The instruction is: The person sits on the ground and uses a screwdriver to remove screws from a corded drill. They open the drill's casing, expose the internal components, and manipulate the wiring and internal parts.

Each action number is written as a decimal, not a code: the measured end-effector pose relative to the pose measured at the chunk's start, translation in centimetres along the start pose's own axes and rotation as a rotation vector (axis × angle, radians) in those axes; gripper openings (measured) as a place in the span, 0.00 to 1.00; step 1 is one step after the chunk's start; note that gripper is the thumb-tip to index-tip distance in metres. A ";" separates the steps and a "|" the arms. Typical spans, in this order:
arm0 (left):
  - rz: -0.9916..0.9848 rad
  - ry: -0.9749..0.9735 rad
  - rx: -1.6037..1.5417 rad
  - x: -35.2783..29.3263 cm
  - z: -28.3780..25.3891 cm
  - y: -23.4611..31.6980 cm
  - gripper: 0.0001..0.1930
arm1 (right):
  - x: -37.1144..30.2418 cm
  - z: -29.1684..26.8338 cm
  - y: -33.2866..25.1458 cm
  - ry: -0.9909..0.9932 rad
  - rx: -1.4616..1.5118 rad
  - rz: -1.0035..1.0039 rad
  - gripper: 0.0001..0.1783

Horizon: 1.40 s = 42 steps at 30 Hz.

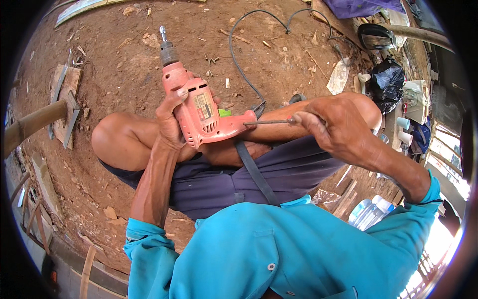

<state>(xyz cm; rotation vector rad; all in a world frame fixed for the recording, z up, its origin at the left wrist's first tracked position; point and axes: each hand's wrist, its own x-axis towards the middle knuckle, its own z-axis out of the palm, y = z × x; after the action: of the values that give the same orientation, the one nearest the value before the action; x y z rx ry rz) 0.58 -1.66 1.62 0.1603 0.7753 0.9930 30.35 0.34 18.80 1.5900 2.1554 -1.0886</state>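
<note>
A salmon-red power drill (201,107) lies on its side over my crossed legs, its chuck (169,55) pointing up and away with a metal bit (163,34) in it. Wrapped round the drill's body from the left is my left hand (171,117). My right hand (331,124) is closed on a screwdriver (271,121) with a thin dark shaft; most of its handle is hidden in my fist. The screwdriver's tip meets the drill near the end of its handle. A black cord (236,55) runs from that end across the ground.
Bare brown soil (114,70) with scattered chips surrounds me. On the left, a wooden pole (37,124) stands by a board (64,99). At the right are a round mirror (376,37), a black plastic bag (388,84) and cups (404,130). Something bright green (225,112) lies behind the drill.
</note>
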 end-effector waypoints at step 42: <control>-0.021 0.048 -0.031 -0.1 0.8 0.3 0.29 | 0.2 0.3 1.3 0.181 0.137 -0.041 0.29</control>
<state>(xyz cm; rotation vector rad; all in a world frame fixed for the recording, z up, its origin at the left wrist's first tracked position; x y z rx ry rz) 0.92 -1.40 2.37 0.1014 0.8035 0.9917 31.36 0.43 17.92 1.7736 2.2806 -1.1690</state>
